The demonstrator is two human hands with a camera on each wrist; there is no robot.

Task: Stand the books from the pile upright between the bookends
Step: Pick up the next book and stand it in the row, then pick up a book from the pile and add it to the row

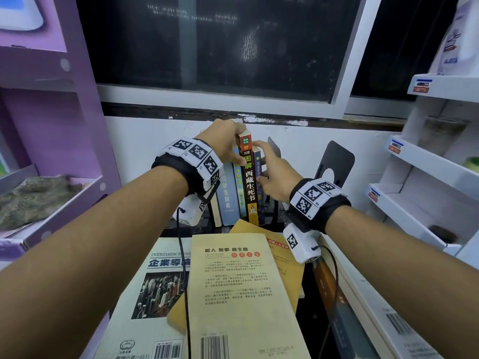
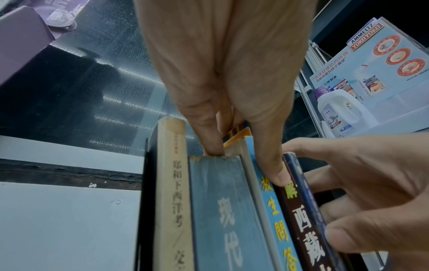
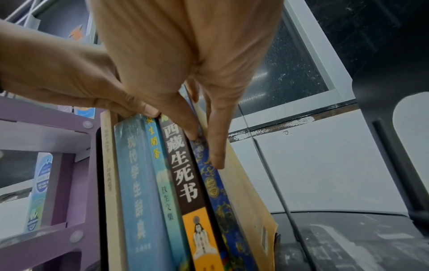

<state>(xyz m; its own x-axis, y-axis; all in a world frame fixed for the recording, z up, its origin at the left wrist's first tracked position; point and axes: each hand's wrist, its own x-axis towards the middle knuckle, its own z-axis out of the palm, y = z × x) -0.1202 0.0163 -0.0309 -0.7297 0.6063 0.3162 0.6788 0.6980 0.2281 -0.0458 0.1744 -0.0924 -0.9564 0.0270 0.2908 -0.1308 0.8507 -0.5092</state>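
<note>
My left hand (image 1: 228, 141) hooks its fingers over the row of upright books (image 1: 229, 189), with the thumb at the brown book (image 1: 250, 182), whose spine reads 西藏生死书. My right hand (image 1: 274, 177) pinches the dark blue book (image 1: 259, 174) at the row's right end. The pile's top book (image 1: 241, 294) reads 做人 做事 做生意.

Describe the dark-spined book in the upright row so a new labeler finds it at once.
Below the dark window stands a row of upright books, its tops gripped by the left hand. The dark-spined book sits between a thin light blue book and a dark blue book that the right hand holds. It alone has a dark brown spine with bold white characters above an orange foot.
</note>
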